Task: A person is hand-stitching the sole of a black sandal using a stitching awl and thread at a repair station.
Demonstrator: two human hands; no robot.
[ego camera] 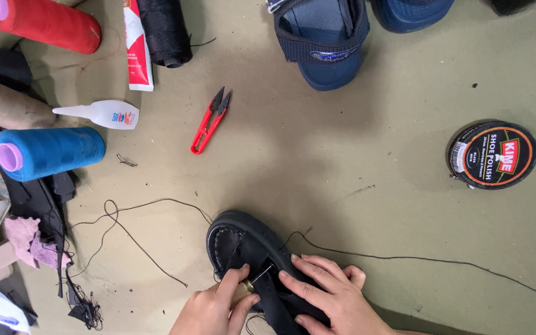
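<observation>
Looks like mid-stitch on a black shoe (243, 245) sitting at the near edge of the bench (355, 161). Both hands are right on it. The left hand (215, 307) has its thumb and forefinger pinched shut on a needle (262, 272), whose thin shaft pokes out just past the fingertips and angles up into the black strap (274, 298) that runs across the shoe's opening. The right hand (330, 294) is laid flat with fingers spread over the strap and the shoe's side, pressing it down rather than gripping anything, as far as I can tell.

A long black thread (417, 257) trails out from under the right fingers way off to the right, and another loop (131, 229) wanders off beyond the left fingers.

My read: the needle is partway through the strap and the stitch isn't pulled yet. Getting it through would call for the right fingers to keep the strap pinned so it doesn't shift, and for the loose thread to stay untangled when the slack comes in.

Well away from both hands, up the bench: red thread snips (209, 121), a blue spool (51, 152), a red spool (44, 22), a black spool (164, 31), a small white glue bottle (103, 113), a round polish tin (492, 154) far beyond the right fingers, and a blue sandal (321, 40).
</observation>
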